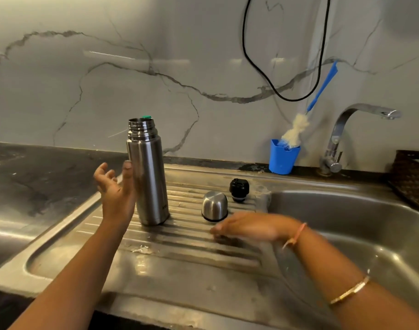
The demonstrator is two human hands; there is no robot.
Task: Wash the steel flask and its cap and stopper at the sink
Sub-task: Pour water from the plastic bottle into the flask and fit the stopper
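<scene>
The steel flask (148, 177) stands upright and uncovered on the ribbed steel surface (180, 253) left of the sink basin (346, 210). The left hand (115, 189) is just beside it, grip wide, holding nothing. To the flask's right are 2 parts: the steel cap (214, 206), and behind it the black stopper (239, 189). The right hand (249, 226), blurred, hangs low before the cap, fingers stretched, grip empty.

A blue cup (283, 159) holding a bottle brush (299, 126) stands against the marble wall (108, 79); a black cable (291, 100) loops above.
</scene>
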